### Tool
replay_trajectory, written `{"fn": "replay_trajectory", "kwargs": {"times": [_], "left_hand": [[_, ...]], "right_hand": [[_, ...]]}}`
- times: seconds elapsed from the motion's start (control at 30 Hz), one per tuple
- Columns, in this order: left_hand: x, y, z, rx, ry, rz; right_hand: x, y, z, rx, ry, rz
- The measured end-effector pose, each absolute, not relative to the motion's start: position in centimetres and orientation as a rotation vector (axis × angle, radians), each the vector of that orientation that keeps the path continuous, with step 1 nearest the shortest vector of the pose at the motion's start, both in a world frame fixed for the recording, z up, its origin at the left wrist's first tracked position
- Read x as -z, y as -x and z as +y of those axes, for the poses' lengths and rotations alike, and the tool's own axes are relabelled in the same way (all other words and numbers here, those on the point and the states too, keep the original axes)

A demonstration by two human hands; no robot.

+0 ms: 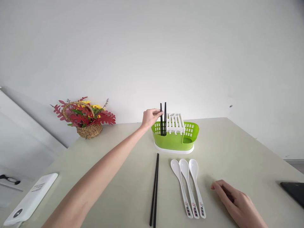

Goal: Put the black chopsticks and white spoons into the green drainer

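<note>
My left hand (152, 117) reaches to the left end of a green plastic basket (173, 141) with a white base. Its thumb and fingers are pinched at one of the black chopsticks (165, 117) standing upright inside. A white slatted rack (175, 123) sits across the basket's middle. My right hand (235, 201) rests on the table at the lower right, fingers curled in, with nothing visible in it. Left of it lie three white spoons (184, 166), bowls pointing away from me. A further pair of black chopsticks (155, 190) lies on the table in front of the basket.
A wicker basket (89, 130) of red and yellow flowers stands at the back left by the wall. On the left table edge lies a white oblong device (33, 198). A dark flat object (293, 191) is at the right edge.
</note>
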State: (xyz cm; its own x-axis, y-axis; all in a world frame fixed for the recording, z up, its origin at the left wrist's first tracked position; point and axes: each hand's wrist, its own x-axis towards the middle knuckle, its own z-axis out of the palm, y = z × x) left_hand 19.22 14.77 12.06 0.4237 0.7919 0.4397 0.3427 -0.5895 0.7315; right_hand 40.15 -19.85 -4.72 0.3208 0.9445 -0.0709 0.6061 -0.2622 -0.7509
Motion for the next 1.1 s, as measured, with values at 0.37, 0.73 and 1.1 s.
{"fn": "replay_trajectory", "kwargs": {"times": [0.37,0.73,1.1], "left_hand": [[-9.4,-13.2,10.9,-1.306,-1.945,1.334],[-3.4,-10.4,-5.4,0.077,-2.759,1.436],[-4.9,-9.5,-7.6,0.228,-2.814,1.423]], "right_hand": [[3.6,-39.0,-20.2,-0.629,2.017,-1.319],[3.2,-38.4,-20.6,-0.545,2.015,-1.356],[2.9,-37.1,-21.1,-0.438,1.985,-1.365]]}}
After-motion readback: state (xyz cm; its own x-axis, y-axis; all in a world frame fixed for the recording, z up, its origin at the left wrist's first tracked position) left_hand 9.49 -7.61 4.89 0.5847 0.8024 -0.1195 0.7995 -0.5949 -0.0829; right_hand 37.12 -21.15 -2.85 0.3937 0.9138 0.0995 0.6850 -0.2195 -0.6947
